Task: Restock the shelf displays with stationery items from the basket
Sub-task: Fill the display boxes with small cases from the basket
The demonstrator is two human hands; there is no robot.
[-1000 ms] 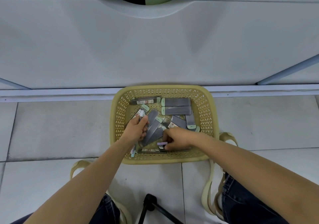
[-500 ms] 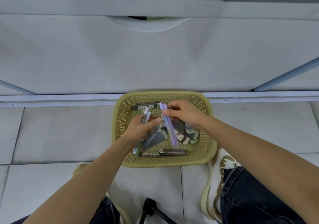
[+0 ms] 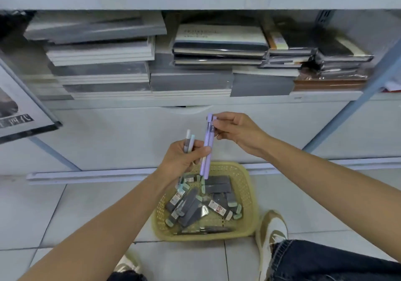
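Both grips came up out of the basket (image 3: 249, 196): right grip (image 3: 237, 132) pinched two purple pens (image 3: 207, 150), left grip (image 3: 183, 160) clutched two pale pens (image 3: 189, 142). Picking looked done; next you'd need their shelf (image 3: 321, 97) spot.

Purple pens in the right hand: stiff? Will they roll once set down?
Probably stiff: the purple pens hang straight, held near their tops by the right hand. Likely light: a fingertip grip carries both. Slim, seemingly round barrels may roll on a flat surface.
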